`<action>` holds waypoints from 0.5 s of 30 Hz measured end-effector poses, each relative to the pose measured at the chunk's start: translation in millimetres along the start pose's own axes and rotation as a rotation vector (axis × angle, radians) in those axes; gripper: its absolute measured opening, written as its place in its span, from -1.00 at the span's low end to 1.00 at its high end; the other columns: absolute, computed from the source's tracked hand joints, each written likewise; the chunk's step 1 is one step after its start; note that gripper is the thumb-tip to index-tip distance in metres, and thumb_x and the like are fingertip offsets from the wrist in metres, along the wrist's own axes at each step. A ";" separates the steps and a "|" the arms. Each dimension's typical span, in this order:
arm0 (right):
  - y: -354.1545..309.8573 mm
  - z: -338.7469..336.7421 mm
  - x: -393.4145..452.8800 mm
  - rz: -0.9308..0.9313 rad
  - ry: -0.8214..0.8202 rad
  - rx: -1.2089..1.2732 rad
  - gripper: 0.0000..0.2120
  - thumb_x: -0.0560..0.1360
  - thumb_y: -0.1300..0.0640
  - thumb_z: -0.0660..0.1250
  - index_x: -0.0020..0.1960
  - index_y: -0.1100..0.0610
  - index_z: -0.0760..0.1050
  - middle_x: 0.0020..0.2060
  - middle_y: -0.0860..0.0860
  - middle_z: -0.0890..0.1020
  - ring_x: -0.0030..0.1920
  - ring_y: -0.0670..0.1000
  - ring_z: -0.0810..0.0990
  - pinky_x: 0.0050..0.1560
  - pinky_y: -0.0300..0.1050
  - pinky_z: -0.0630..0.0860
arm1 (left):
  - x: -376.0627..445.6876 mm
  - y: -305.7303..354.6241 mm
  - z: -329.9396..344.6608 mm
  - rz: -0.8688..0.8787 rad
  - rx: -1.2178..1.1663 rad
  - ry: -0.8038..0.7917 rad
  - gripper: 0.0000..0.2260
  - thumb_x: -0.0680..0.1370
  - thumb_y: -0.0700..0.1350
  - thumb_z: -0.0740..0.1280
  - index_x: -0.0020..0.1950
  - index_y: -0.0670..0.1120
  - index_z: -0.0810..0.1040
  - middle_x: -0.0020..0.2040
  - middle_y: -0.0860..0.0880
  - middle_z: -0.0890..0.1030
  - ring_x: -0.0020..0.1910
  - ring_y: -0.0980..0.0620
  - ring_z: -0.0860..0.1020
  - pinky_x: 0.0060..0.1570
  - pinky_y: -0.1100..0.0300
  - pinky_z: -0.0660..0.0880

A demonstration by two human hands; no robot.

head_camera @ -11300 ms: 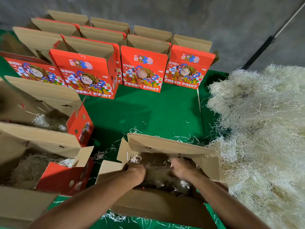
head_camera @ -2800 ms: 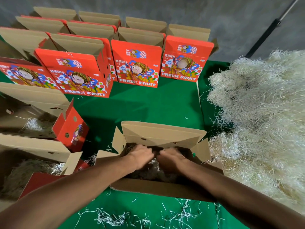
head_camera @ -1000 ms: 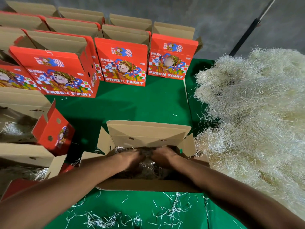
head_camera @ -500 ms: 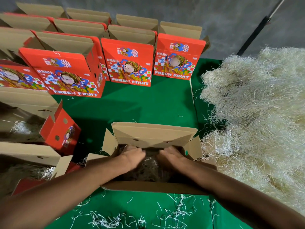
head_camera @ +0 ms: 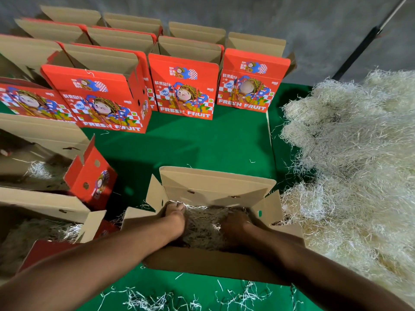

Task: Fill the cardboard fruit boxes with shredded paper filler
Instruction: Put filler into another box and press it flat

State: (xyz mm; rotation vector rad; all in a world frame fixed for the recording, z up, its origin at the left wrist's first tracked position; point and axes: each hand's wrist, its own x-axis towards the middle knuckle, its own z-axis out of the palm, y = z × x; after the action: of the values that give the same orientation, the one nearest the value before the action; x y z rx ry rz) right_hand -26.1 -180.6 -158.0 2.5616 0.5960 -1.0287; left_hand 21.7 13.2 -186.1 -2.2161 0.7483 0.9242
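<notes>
An open brown cardboard fruit box [head_camera: 216, 187] lies in front of me on the green mat, flaps up. Pale shredded paper filler [head_camera: 203, 224] covers its inside. Both my hands are down in the box, palms on the filler. My left hand [head_camera: 174, 217] is at the box's left end, its fingers pushed down into the strands by the side flap. My right hand [head_camera: 234, 223] presses the filler at the right end, with its fingertips in shadow. A big heap of loose shredded paper [head_camera: 350, 158] lies to the right, touching the box's right flap.
Several red "FRESH FRUIT" boxes [head_camera: 184, 86] stand open in rows at the back. Two open boxes with filler inside [head_camera: 45, 223] [head_camera: 42, 169] lie at the left. Loose strands [head_camera: 157, 299] litter the green mat [head_camera: 202, 144] near me. A dark pole [head_camera: 359, 48] leans at the back right.
My hands have moved apart inside the box, left hand toward the left end and right hand toward the right end, baring filler between them. The box has not moved.
</notes>
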 end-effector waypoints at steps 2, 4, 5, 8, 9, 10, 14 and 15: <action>0.4 -6.4 -4.2 -0.026 -0.041 -0.034 -0.45 0.57 -0.20 0.33 0.36 0.19 0.48 0.31 0.18 0.55 0.30 0.19 0.53 0.28 0.10 0.50 | -8.2 -1.2 -5.0 -0.006 -0.009 -0.013 -0.34 0.64 0.01 0.31 0.64 -0.03 0.04 0.64 -0.01 -0.01 0.61 0.02 -0.02 0.52 0.12 0.03; 4.6 -10.8 -7.6 -0.114 -0.056 -0.063 -0.46 0.60 -0.20 0.28 0.35 0.21 0.49 0.27 0.18 0.57 0.25 0.18 0.55 0.22 0.03 0.51 | -18.8 0.2 -11.4 0.015 -0.052 0.040 -0.45 0.63 -0.07 0.30 0.59 -0.09 0.22 0.61 -0.12 0.15 0.58 -0.11 0.11 0.53 -0.03 0.12; 5.9 -12.6 -9.1 -0.129 -0.011 0.010 -0.51 0.62 -0.17 0.26 0.32 0.20 0.51 0.20 0.18 0.60 0.18 0.17 0.58 0.10 -0.03 0.51 | -25.9 2.0 -16.0 0.032 -0.076 0.117 -0.51 0.61 -0.12 0.31 0.54 -0.12 0.32 0.54 -0.16 0.28 0.52 -0.16 0.24 0.48 -0.10 0.23; 8.9 -22.2 -12.7 0.065 0.144 0.219 -0.78 0.60 0.13 0.29 0.19 0.18 0.59 0.06 0.16 0.64 0.06 0.17 0.62 -0.12 -0.10 0.35 | -38.7 4.8 -26.7 0.074 -0.033 0.316 -0.74 0.62 -0.23 0.28 0.31 -0.13 0.54 0.25 -0.13 0.59 0.24 -0.16 0.55 0.19 -0.05 0.51; 10.9 -23.7 -13.9 0.116 0.142 0.268 -0.80 0.59 0.17 0.28 0.17 0.17 0.59 0.06 0.16 0.64 0.08 0.18 0.62 -0.12 -0.09 0.35 | -37.9 4.3 -28.8 0.068 -0.017 0.299 -0.76 0.62 -0.24 0.27 0.26 -0.11 0.58 0.21 -0.11 0.63 0.21 -0.14 0.58 0.15 -0.03 0.54; 12.2 -22.4 -15.4 0.146 0.144 0.315 -0.79 0.59 0.18 0.27 0.17 0.17 0.59 0.08 0.15 0.64 0.10 0.18 0.62 -0.10 -0.08 0.37 | -35.9 3.6 -29.7 0.047 -0.012 0.253 -0.75 0.63 -0.24 0.26 0.27 -0.09 0.59 0.23 -0.10 0.63 0.23 -0.14 0.57 0.17 -0.02 0.53; 16.7 -9.7 -10.6 0.133 0.084 0.320 -0.66 0.69 0.07 0.09 0.28 0.15 0.56 0.25 0.15 0.60 0.24 0.17 0.57 0.10 -0.07 0.45 | -23.2 1.7 -17.0 0.009 0.046 0.006 -0.62 0.68 -0.15 0.20 0.51 -0.13 0.38 0.52 -0.13 0.36 0.49 -0.16 0.32 0.43 -0.07 0.31; 15.9 -6.0 -8.6 0.102 0.048 0.261 -0.66 0.69 0.06 0.10 0.32 0.15 0.53 0.29 0.15 0.58 0.27 0.16 0.56 0.13 -0.05 0.46 | -19.5 1.7 -12.2 0.014 0.060 0.007 -0.60 0.69 -0.14 0.18 0.53 -0.14 0.35 0.54 -0.13 0.32 0.51 -0.15 0.29 0.45 -0.05 0.29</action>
State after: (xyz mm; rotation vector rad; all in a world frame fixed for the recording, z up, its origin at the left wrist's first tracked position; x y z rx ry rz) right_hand -20.6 -194.0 -145.6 2.8154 0.3581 -1.0757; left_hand 13.9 8.4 -164.9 -2.1658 0.7855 0.8895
